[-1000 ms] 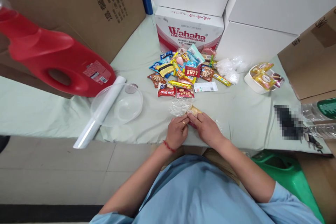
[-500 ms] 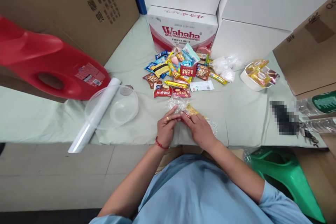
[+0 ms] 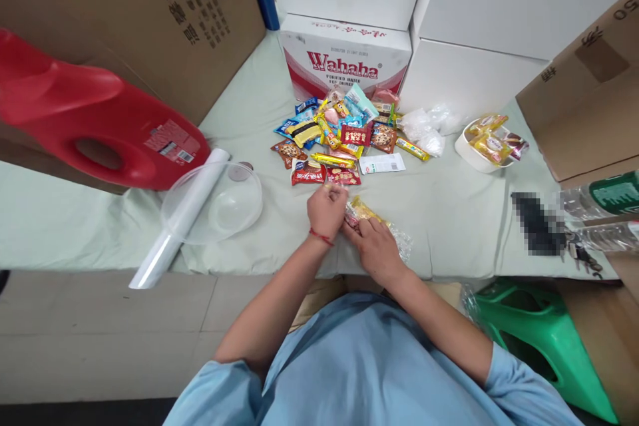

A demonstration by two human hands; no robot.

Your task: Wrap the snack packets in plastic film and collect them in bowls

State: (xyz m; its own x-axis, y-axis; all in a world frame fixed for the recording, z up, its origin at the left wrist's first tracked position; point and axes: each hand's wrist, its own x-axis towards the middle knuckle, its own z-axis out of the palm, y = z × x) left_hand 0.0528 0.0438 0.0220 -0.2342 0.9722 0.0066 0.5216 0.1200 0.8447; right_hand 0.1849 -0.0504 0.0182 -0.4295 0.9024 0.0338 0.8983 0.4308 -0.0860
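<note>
At the table's front edge a clear plastic bag lies crumpled, with a yellow snack packet and something reddish in it. My left hand is closed, its fingertips pinching the bag's clear film at the far left end. My right hand rests over the near side of the bag, fingers curled down and pressed on it beside the reddish item. The palms face down, so part of the bag is hidden. Just beyond my hands lies a heap of wrapped snacks, with a white packet at its right.
Left stand a red jug, a clear plastic bowl and a white roll. A Wahaha carton is behind the heap. To the right are crumpled white bags, a white container of snacks, bottles and keys.
My left hand has turned and moved slightly up and right, its fingers curling in with the clear film. My right hand has shifted a little down and stays at the bag.
</note>
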